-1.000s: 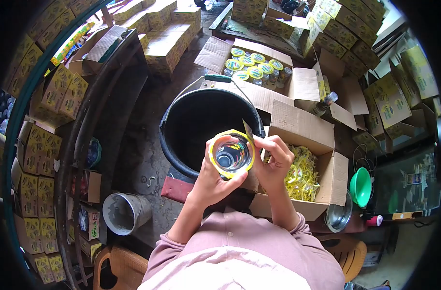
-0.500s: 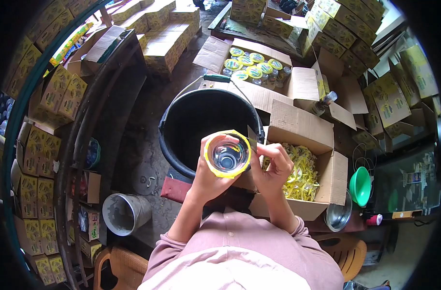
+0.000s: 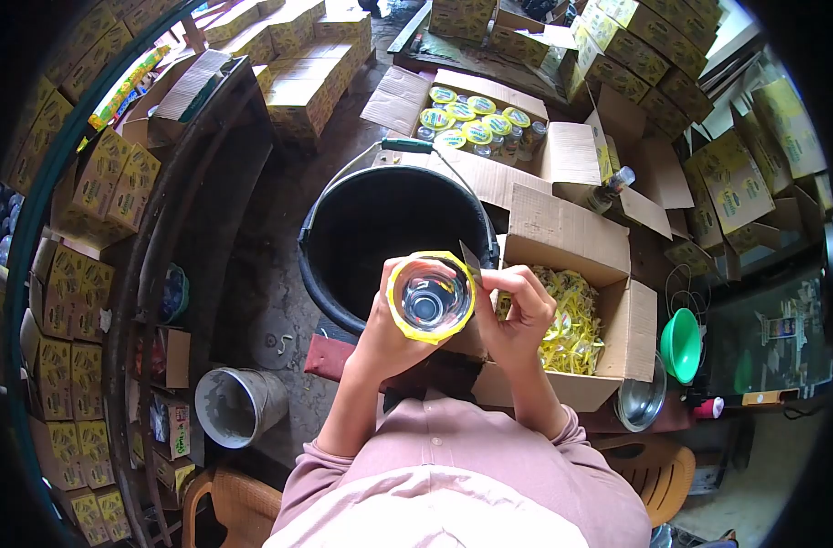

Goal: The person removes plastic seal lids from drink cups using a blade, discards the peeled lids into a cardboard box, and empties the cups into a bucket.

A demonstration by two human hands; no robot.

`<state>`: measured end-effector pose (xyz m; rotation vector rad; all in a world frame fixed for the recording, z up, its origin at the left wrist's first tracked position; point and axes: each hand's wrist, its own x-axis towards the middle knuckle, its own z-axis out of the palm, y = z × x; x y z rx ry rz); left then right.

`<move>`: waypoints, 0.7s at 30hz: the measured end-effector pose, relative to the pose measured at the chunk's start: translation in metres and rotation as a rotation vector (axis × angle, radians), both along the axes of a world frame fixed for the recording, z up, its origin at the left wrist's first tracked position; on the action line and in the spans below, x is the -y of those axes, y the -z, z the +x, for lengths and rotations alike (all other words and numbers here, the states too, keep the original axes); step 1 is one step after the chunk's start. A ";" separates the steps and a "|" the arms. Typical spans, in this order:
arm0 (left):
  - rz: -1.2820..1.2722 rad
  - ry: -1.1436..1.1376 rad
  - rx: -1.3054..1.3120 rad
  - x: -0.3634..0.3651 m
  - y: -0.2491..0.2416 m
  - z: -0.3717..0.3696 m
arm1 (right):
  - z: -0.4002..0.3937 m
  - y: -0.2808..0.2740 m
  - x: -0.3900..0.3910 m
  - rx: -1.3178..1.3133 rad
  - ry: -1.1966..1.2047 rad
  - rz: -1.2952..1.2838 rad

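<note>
My left hand [image 3: 386, 329] is wrapped round a clear plastic cup [image 3: 428, 301] with a yellow rim, its open end facing up at me. In my right hand [image 3: 518, 315] a thin dark blade [image 3: 472, 265] is pinched between thumb and fingers, its edge by the cup's right rim. Both hands are above the near edge of a large black bucket [image 3: 393, 196]. Right of my right hand stands an open carton [image 3: 571, 224] with yellow plastic strips [image 3: 571, 329] in it.
Behind is an open carton [image 3: 576, 151] of yellow-lidded cups [image 3: 476, 132]. A grey bucket [image 3: 268, 402] stands at left, a green bowl [image 3: 681, 345] and a metal bowl [image 3: 637, 402] at right. Stacked printed cartons [image 3: 311, 78] line the back and sides.
The blade has tilted and shifted slightly left along the cup's rim. The cup has turned or moved a little in my left hand.
</note>
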<state>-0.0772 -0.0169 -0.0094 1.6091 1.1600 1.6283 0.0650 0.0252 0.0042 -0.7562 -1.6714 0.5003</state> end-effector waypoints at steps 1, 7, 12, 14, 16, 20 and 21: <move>-0.009 0.002 0.000 0.000 0.001 -0.001 | -0.001 -0.001 0.001 0.008 0.004 -0.002; 0.025 0.041 -0.054 -0.002 -0.001 -0.002 | 0.000 -0.005 -0.003 0.023 -0.039 -0.024; 0.029 0.101 0.003 -0.002 0.002 -0.005 | -0.001 -0.003 -0.003 0.035 -0.041 -0.011; 0.010 0.140 0.041 -0.002 0.003 -0.005 | -0.002 -0.006 -0.002 0.035 -0.043 -0.021; -0.014 0.186 0.042 -0.002 0.001 -0.008 | -0.001 -0.004 -0.003 0.038 -0.059 -0.007; -0.027 0.250 0.118 -0.004 0.003 -0.012 | 0.000 -0.005 -0.005 0.054 -0.097 0.005; -0.029 0.258 0.118 -0.005 0.003 -0.013 | 0.000 -0.005 -0.004 0.064 -0.090 0.008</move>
